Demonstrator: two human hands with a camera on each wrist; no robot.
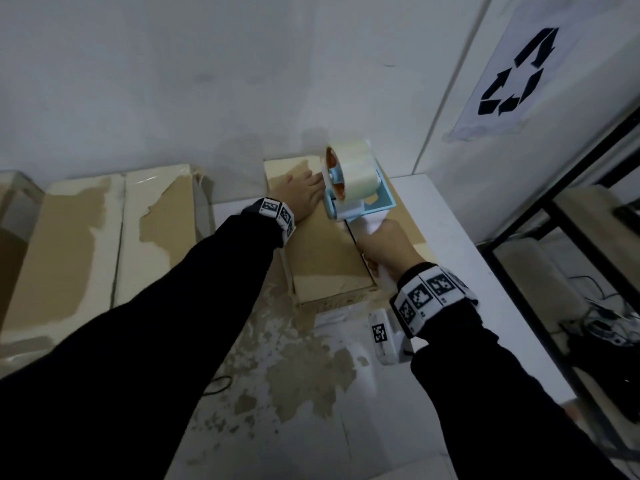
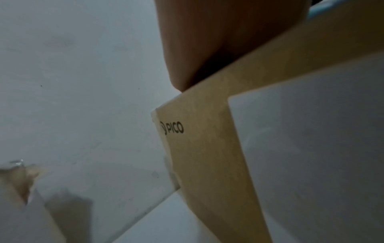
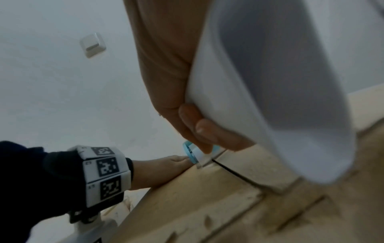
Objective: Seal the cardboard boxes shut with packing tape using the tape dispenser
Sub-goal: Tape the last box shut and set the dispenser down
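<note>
A brown cardboard box (image 1: 322,251) with closed flaps lies on the white table (image 1: 457,244) against the wall. My left hand (image 1: 301,192) lies flat on its far left flap, fingers straight. My right hand (image 1: 389,249) grips the white handle of the tape dispenser (image 1: 353,185), a blue and white frame with a clear tape roll. The dispenser's front roller sits on the centre seam near the box's far end. In the left wrist view the box side (image 2: 207,148) shows a PICO print under my palm (image 2: 197,49). The right wrist view shows my fingers (image 3: 207,131) curled round the handle (image 3: 280,98).
Two more worn cardboard boxes (image 1: 104,237) lie to the left along the wall. A black metal rack (image 1: 561,265) stands to the right with cables below. A recycling sign (image 1: 516,74) hangs on the right wall. The near tabletop (image 1: 311,393) is scuffed and peeling.
</note>
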